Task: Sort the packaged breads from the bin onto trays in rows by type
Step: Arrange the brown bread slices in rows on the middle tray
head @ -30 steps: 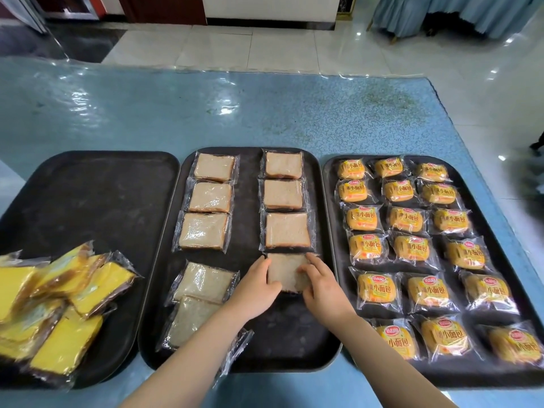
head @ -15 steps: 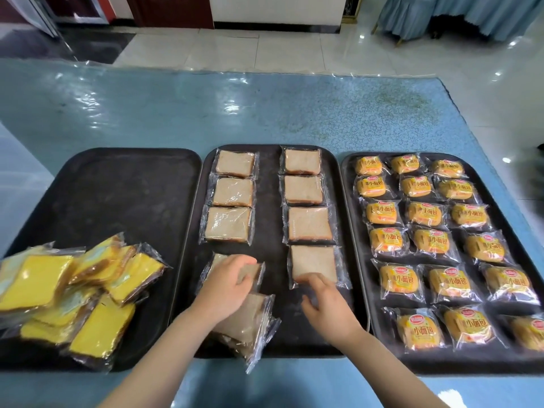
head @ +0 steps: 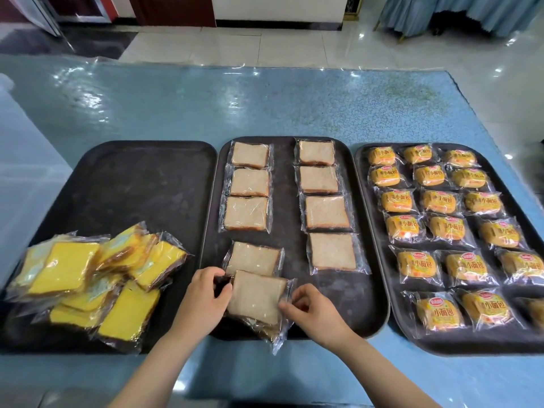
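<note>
While pinched, the bread packet point(head: 255, 297) lies between both hands (edgewise).

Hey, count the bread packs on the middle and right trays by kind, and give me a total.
Brown sliced-bread packs: 9 in plain view
Orange bun packs: 18
Total: 27, not counting anything hidden beneath the held pack.

blue table cover point(head: 294, 107), tiled floor point(head: 265, 48)
</note>
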Demonstrator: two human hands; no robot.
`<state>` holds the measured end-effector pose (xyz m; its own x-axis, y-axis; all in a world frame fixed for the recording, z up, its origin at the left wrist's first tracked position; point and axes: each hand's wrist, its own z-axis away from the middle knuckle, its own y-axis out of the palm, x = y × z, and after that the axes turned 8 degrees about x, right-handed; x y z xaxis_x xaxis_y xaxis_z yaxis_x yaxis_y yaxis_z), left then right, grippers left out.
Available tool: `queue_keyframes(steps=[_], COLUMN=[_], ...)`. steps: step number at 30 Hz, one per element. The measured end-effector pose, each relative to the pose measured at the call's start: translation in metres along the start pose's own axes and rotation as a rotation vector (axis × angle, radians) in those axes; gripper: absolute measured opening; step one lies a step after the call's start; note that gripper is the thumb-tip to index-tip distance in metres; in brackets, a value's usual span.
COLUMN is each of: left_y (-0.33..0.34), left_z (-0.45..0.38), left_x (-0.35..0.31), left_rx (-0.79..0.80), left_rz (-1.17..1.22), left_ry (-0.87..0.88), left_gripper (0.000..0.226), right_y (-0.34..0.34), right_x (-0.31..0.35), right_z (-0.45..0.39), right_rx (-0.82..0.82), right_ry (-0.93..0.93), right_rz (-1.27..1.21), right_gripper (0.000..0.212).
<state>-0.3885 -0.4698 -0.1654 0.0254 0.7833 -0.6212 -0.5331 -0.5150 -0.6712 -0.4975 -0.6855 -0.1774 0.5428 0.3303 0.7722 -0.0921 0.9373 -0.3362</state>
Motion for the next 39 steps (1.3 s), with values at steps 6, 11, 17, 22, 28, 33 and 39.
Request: queue_keyframes(steps=[6,11,17,22,28,33,39], left_y=[0.003,0.01,0.025,0.059,0.106,0.127,0.133], left_z=[0.008,0.014,0.015,0.02,0.024,0.031,0.037], left_x=[-0.007,-0.027,-0.062,-0.096,-0.115,-0.123,-0.122], left_rx=[0.04,0.03,0.094,0.265,0.423,0.411,0.375], left_rz=[0.093,0.104,0.19,0.205,0.093,-0.054,-0.221], left_ry=[-0.012,0.058,0.063,0.101,0.085,0.114,0.109], left_gripper=[0.032,0.031,0.04,0.049,0.061,0.065,0.07], right_y=[0.004,-0.005,-0.04,-0.084,-0.11,-0.103,-0.097], right_x=[0.002,0.004,0.001,-0.028,-0.048,-0.054,-0.052], right_z=[0.002,0.006,0.015,0.029,0.047,0.043,0.039], right_rx=[0.01,-0.068,-0.148,-0.168,-0.131,-0.119,-0.168], right_ry=[-0.005,-0.053,-0.062,0.036,0.144,0.135,0.119], right_rz=[0.0,0.017,0.047,0.246,0.427,0.576,0.603], right_gripper=[0.019,0.013,0.013,0.012,0.029,0.031,0.03])
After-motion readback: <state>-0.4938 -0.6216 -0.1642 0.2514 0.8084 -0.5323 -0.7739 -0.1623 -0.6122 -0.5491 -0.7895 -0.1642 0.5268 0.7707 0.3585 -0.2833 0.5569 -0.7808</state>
